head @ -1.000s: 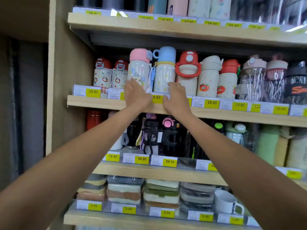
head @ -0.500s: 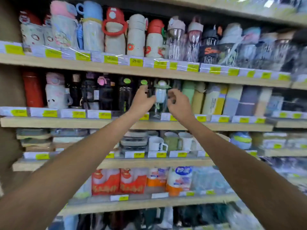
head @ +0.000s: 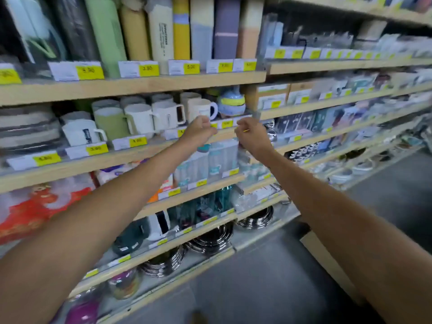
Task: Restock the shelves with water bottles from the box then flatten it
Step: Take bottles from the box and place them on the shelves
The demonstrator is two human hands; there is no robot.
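Both forearms (head: 121,206) and hands (head: 201,132) are bare.

Long wooden shelves (head: 140,83) carrying yellow price tags (head: 90,70) stand along a smooth grey floor (head: 268,288).

Both arms reach forward, bare and nearly straight; the left forearm (head: 109,213) runs up from the lower left corner, the right forearm (head: 334,206) from the lower right; the left hand (head: 201,131) and right hand (head: 252,134) are held close together without touching, backs toward the camera, fingers curled in toward the palms (blur hides the fingertips).
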